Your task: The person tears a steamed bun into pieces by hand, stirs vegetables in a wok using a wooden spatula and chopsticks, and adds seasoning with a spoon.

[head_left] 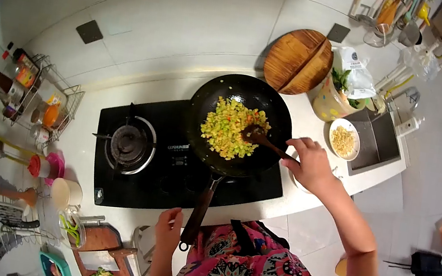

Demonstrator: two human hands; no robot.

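My right hand [311, 166] is closed around the handle of a dark wooden spatula [269, 142]. The spatula's head rests in a heap of diced yellow, green and orange food [230, 125]. This food lies in a black wok [211, 88] on the right burner of the stove. The wok's handle [200, 209] points toward my body. Just left of that handle is my left hand [169, 227], at the counter's front edge, apart from the handle. Its fingers are curled in, and I see nothing in them.
Left of the wok is a bare burner [131, 146]. A round wooden lid [298, 61], a plastic tub [329, 100], a white bowl of pale food [343, 139] and the sink [377, 141] stand right. A bottle rack [46, 100] and a cutting board [100, 240] are left.
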